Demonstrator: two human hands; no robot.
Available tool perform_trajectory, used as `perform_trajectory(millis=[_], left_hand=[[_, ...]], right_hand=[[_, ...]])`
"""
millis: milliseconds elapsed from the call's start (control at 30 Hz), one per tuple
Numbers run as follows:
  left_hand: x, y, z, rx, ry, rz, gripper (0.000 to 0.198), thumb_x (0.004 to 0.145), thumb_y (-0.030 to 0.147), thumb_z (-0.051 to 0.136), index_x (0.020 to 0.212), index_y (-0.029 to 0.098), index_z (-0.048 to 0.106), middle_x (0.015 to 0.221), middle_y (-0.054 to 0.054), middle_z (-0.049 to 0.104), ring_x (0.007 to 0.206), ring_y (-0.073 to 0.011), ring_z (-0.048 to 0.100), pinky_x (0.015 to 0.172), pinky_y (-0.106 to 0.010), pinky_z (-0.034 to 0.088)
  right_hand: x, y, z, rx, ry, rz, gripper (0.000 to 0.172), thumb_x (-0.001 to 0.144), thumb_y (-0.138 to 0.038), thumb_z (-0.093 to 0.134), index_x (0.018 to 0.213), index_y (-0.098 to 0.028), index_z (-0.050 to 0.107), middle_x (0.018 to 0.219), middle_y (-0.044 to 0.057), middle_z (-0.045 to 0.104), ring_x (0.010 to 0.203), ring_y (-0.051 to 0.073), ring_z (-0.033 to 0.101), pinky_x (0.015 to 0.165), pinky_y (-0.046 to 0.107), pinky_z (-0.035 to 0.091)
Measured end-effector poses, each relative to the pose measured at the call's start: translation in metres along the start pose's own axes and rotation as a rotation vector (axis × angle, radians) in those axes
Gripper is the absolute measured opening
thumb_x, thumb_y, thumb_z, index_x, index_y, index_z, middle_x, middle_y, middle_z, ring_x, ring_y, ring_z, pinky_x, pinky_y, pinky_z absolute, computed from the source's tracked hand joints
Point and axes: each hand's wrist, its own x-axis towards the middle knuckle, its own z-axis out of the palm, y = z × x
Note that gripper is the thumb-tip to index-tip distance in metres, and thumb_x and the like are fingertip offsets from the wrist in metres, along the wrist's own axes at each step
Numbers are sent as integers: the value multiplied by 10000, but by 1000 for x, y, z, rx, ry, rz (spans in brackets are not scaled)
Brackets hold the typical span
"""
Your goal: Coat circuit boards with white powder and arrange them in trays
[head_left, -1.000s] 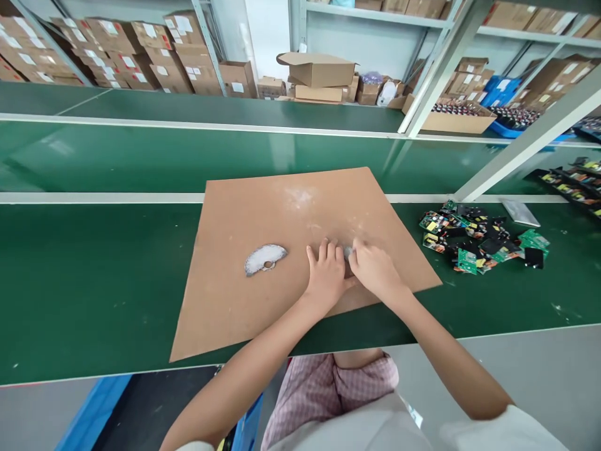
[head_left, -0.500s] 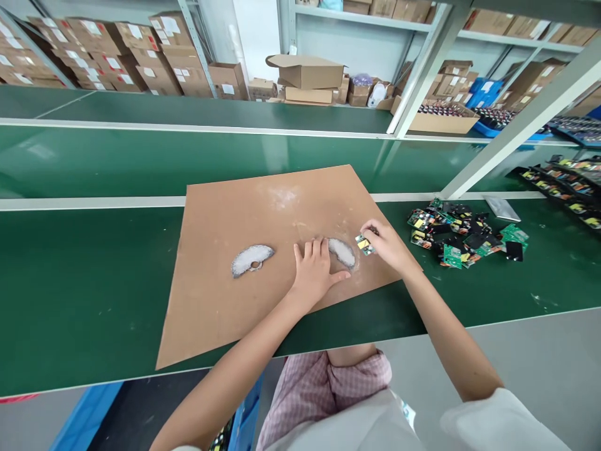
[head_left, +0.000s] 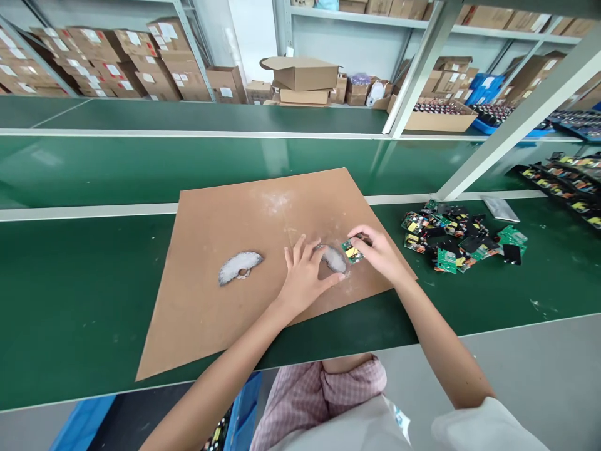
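A small green circuit board (head_left: 352, 252) with a yellow part is pinched in my right hand (head_left: 378, 249), over the right side of the cardboard sheet (head_left: 206, 319). Just left of the board lies a grey-white, rough-edged curved piece (head_left: 334, 259), partly covered by my left hand. My left hand (head_left: 303, 275) is open with its fingers spread, the thumb and fingertips at the edge of that curved piece. Farther left, a second grey-white half-ring piece (head_left: 238, 267) rests on the cardboard by itself.
A heap of circuit boards (head_left: 455, 235) lies on the green bench (head_left: 357, 332) to the right, with a silver flat packet (head_left: 501, 208) behind it. Black trays of boards (head_left: 563, 188) stand at the far right. A slanted white post (head_left: 511, 119) rises behind the heap.
My right hand has brought the circuit board left, closer to the curved piece. My left hand's fingers have lifted and spread. The view has shifted slightly.
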Motion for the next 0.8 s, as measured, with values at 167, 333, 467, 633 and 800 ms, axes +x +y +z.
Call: perform_trajectory(millis=[167,333,467,633,800], left_hand=[[4,4,-9,-491,22,-2,238,872,401,508,860,205,642,1157,-28,610,1189,-225,441,1045,-406,302],[7,1,-10,-942,-143,-95,284,831,429,541,848,153,604,896,-31,653,871,-179,590,845,-313,442],[8,1,-10,-1031,-170,-135,275,786,424,590,821,151,588,810,-4,633,784,-148,580,774,-272,447],[7,4,-14,-1108,-208,-176,270,761,414,614,766,152,551,759,-5,616,718,-136,592,693,-258,466],[6,6,-17,-1223,-313,-214,300,732,403,655,796,144,518,822,-42,645,718,-162,648,700,-299,506]], right_hand=[[-7,-9,18,331,-96,-15,205,820,-397,549,905,-213,581,888,17,577,814,177,563,685,262,453],[-10,-12,21,514,-181,5,282,847,-440,537,1012,-229,625,1083,48,604,1037,229,546,847,330,456],[-9,-9,19,607,-142,21,260,816,-407,590,1010,-241,641,1139,47,602,1115,240,515,912,363,439],[-9,-7,21,663,-117,-13,195,771,-331,636,945,-246,658,1189,33,583,1170,233,476,959,374,406],[-8,-7,18,670,-93,62,345,758,-310,607,1099,-258,589,1246,45,542,1099,221,517,877,352,451]])
